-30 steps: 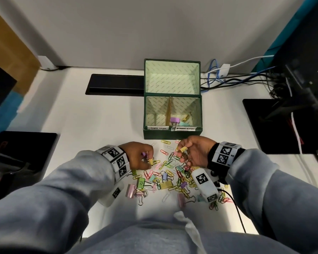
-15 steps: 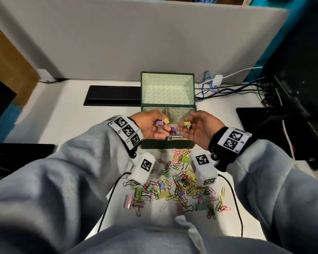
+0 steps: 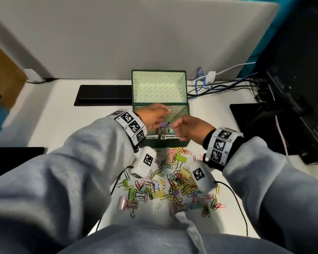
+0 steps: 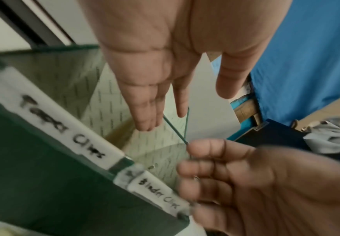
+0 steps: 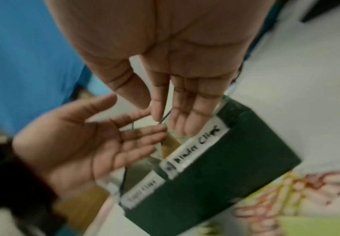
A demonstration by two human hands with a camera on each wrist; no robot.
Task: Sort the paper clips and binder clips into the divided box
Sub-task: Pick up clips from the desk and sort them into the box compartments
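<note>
hands over the box, both of them. left hand [image 3: 152,117] hung above the left compartment, the one w/ the "paper clips" label [image 4: 64,126], fingers straight and spread, nothing in them per left wrist view. right hand [image 3: 189,129] was over the right side by the "binder clips" label [image 5: 197,150], fingers also straight and empty, palm turned toward the left hand. divided box [image 3: 165,143] sat w/ lid up; a purple binder clip [image 3: 162,125] and a teal one [image 3: 172,131] showed between the two hands in head view, seemingly inside the box near the divider, though which compartment i couldn't tell.

looked like a drop just done, so next pick is from the pile of clips [image 3: 173,184], which lay on the desk [image 3: 62,110] on the near side of the box, toward the body, below and behind both palms. pile spread sideways, left-right. right hand seemed a bit nearer its dense middle; left nearer the stray binder clips at the left edge. both hands would need to pull back toward the body and turn down.
</note>
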